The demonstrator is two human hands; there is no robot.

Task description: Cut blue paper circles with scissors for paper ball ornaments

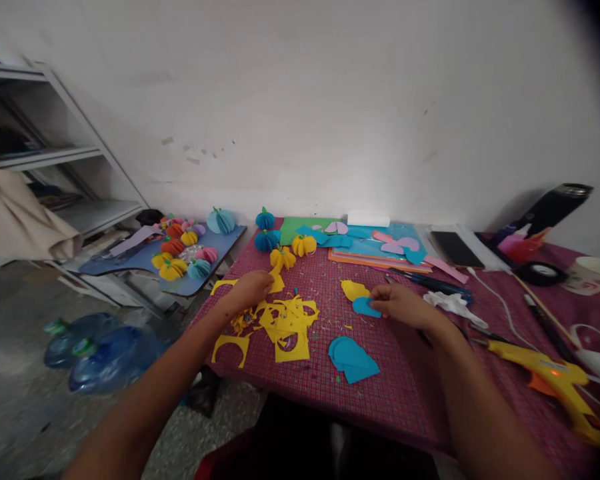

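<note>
My left hand [253, 291] is closed over a yellow paper piece [277, 283] at the left of the table. Just below it lies a loose heap of yellow paper scraps [286, 323] with round cut-outs. My right hand [397, 305] pinches the edge of a blue paper piece [364, 307], which lies low over the tabletop. Touching or overlapping that piece is a yellow paper shape [353, 290]. Nearer to me rests a small stack of blue paper pieces [353, 360]. Yellow paper pumpkins [283, 258] stand behind my left hand.
On the checked tablecloth [325, 393], a yellow glue gun [545, 373], crumpled tissue [453, 305] and a phone [457, 249] lie rightward. Coloured paper sheets [380, 257] line the back. A side table [215, 257] holds several paper pumpkins. Water bottles [115, 357] lie on the floor.
</note>
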